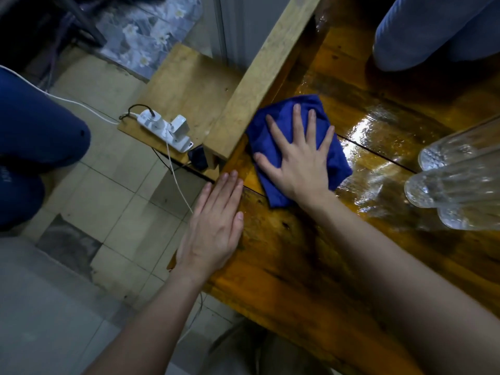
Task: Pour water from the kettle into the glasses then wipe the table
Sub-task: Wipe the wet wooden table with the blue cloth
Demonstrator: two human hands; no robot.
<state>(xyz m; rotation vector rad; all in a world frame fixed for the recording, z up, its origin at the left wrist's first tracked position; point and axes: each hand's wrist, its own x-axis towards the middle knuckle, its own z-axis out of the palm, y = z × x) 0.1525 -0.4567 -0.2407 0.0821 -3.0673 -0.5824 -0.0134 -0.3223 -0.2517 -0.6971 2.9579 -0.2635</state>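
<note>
Pressing: right hand (300, 161), fingers spread flat, palm on blue cloth (284, 123), clamping nothing
Resting: left hand (213, 226), flat, fingers together, at table (311, 266) edge
Cloth: one, near table's left edge
Glasses (457, 182): three, right side

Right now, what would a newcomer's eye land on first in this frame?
The bright blue cloth, pressed flat under the spread right hand near the wet wooden table's left edge. The left hand lies flat at that edge. Clear glasses cluster at far right.
</note>
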